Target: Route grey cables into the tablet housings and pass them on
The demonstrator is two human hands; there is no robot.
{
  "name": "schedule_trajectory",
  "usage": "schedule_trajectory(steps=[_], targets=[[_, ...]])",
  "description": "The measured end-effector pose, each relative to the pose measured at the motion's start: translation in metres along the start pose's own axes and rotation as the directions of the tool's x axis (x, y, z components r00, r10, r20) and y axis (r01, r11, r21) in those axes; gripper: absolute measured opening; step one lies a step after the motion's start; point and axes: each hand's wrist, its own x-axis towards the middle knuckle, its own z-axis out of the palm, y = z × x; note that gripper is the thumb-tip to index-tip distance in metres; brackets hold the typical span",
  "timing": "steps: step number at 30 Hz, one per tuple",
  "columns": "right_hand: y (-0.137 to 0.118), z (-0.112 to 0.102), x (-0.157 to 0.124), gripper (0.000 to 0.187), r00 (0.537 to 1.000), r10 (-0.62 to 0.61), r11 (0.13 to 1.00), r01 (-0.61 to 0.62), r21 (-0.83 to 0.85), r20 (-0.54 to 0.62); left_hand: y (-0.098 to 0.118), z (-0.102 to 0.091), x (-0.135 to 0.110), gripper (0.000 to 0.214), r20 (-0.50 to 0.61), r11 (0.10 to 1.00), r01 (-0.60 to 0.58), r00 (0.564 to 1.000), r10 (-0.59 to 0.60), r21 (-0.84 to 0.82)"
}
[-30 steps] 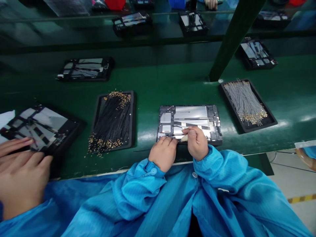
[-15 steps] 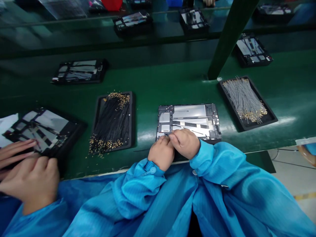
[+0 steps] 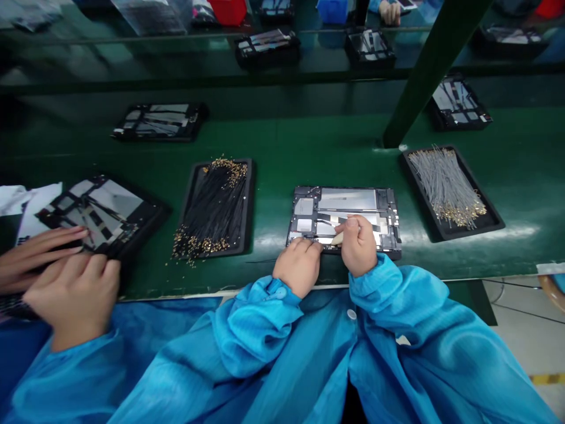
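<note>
Moved: right hand [image 3: 358, 244] up over tablet frame [image 3: 344, 203] | Right grip: pinched on pale tab [image 3: 338, 238] | Left hand [image 3: 298, 266]: on frame edge, hold unclear

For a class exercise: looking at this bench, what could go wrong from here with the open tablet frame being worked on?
The right hand seems to pinch a pale strip above the open tablet frame, so a slip could scratch or tear the silvery sheets inside. The left hand rests on the frame's near edge, close to the edge of the green bench, so the frame might shift. Gold-tipped black cables spill at their tray's rim and could get knocked loose.
</note>
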Motion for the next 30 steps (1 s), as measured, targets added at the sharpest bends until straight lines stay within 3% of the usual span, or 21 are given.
schedule_trajectory(steps=[14,30], targets=[[0.0026,0.0,-0.0034,0.029,0.985,-0.143,0.984,0.151,-0.091,0.094,0.0,-0.0029,-0.0012,0.026,0.027,0.997,-0.024,0.999,0.022,0.067],[0.0013,-0.0016,-0.0008,0.025,0.985,-0.125,0.987,0.135,-0.082,0.116,-0.002,-0.0022,-0.0011,0.026,0.013,0.997,-0.04,0.999,0.039,0.059]])
